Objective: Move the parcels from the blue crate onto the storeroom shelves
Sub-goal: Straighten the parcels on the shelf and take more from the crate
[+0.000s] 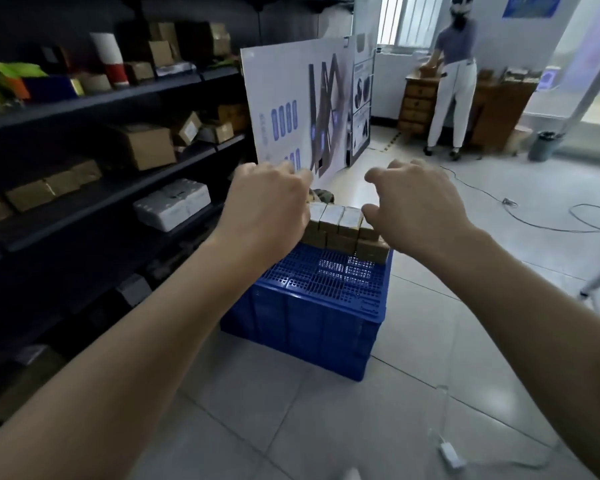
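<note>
Head view. My left hand and right hand are reaching out side by side, bracketing the stack of parcels. I judge this is to squeeze a whole row from both ends and lift it at once.

Right hand: the fingers are hanging loosely bent and the thumb is sitting just beside the row's right end, gripping nothing.

Left hand: the knuckles are facing me and hiding the fingers, so I cannot tell whether it is gripping.

The parcels are sitting stacked on the far end of the grid top of the blue crate, which is standing on the floor. The shelves are running along the left, near the crate and carrying boxes. A white printed carton is standing just behind the crate.
</note>
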`<move>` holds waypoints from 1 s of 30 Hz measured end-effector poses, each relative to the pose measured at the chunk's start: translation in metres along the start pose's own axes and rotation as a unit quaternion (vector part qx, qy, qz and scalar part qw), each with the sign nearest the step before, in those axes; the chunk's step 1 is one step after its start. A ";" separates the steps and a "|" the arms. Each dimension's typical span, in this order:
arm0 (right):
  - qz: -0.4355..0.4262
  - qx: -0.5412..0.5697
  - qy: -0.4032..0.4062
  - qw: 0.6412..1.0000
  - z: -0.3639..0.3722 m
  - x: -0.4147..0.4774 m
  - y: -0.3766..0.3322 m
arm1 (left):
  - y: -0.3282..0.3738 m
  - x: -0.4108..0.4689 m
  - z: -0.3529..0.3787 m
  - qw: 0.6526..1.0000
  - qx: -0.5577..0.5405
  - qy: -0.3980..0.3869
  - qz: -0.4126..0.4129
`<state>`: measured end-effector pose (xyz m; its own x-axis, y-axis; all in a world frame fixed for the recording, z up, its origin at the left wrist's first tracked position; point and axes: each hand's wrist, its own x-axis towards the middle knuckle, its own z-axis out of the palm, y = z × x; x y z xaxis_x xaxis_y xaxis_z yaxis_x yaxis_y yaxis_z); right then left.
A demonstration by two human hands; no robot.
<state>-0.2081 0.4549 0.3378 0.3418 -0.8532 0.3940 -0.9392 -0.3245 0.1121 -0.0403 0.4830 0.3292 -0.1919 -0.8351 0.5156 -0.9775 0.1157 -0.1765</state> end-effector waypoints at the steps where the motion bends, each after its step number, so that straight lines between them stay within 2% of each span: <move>1: 0.003 0.000 -0.001 1.000 0.010 0.012 0.008 | 0.001 0.013 0.013 1.000 -0.004 0.002 0.003; 14: 0.070 -0.015 -0.056 0.996 0.138 0.169 0.143 | 0.031 0.192 0.161 0.996 -0.081 -0.040 0.006; 30: 0.166 0.012 -0.165 0.972 0.304 0.298 0.201 | 0.026 0.354 0.370 0.963 -0.217 -0.152 0.052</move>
<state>-0.2857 0.0114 0.2003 0.0145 -0.9958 0.0901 -0.9999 -0.0140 0.0058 -0.1016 -0.0089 0.1969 -0.3205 -0.9180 0.2335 -0.9116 0.3659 0.1873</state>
